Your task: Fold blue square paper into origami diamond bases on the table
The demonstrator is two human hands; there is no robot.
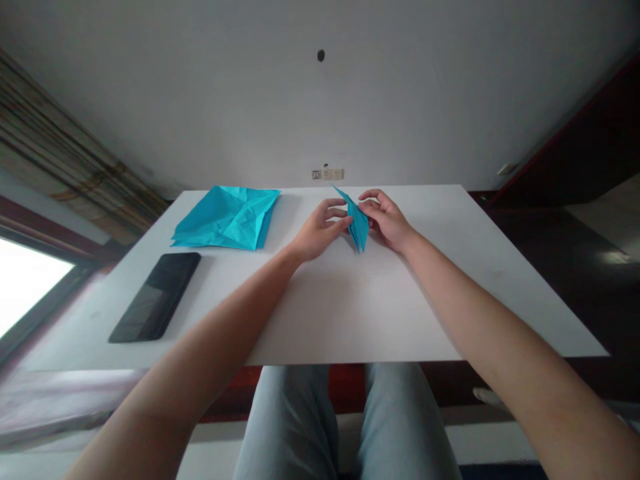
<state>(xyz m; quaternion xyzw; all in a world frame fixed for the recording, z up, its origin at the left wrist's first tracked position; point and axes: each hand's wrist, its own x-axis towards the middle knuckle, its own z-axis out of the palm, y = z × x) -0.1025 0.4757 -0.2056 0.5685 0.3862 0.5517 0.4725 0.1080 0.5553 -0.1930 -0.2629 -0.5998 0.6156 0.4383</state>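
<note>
Left hand (319,232) and right hand (391,223) pinch the folded blue paper (359,227) (light, crushable, I'd guess), best held by creased edges.

Pale grey-blue trousers (290,427) of denim-like cloth show soft creases at six o'clock. The bare left forearm (220,337) at seven o'clock and bare right forearm (480,320) at five o'clock taper to narrow wrists (296,255) and slender bare fingers (334,202).
</note>
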